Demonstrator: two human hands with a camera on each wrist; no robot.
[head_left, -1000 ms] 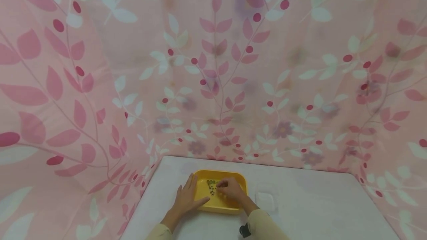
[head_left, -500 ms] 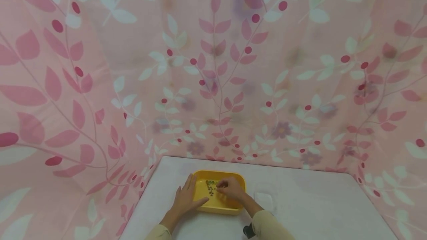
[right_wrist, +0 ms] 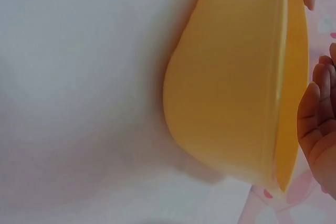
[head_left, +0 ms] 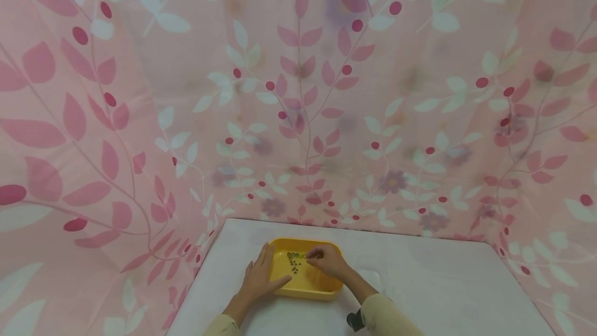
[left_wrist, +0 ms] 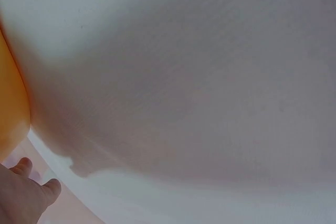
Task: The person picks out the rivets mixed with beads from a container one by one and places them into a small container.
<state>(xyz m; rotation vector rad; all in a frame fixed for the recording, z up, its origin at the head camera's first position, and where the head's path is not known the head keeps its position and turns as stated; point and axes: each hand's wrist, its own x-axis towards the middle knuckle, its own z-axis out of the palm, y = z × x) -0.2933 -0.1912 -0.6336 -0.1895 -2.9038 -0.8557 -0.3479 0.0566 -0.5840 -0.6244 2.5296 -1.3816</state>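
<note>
In the head view a yellow tray (head_left: 310,294) lies on the white table. Inside it are a row of small round greenish discs (head_left: 294,255) and a loose scatter of tiny dark pieces (head_left: 295,266). My left hand (head_left: 258,278) rests along the tray's left side, fingers straight and thumb over the near rim. My right hand (head_left: 329,262) hovers over the tray's right half, thumb and forefinger brought together by the row's right end. Whether a piece sits between those fingertips is too small to tell. The right wrist view shows curled fingers (right_wrist: 310,114) beside the tray wall (right_wrist: 226,77).
A clear plastic container (head_left: 373,276) stands right of the tray, partly behind my right forearm. A dark wrist device (head_left: 355,320) sits at my right cuff. Pink leaf-patterned cloth (head_left: 298,92) hangs beyond the table's back edge and at both sides.
My right hand has shifted slightly right and away from me, from beside the dark pieces to the end of the disc row. My left hand has kept its place on the tray.
</note>
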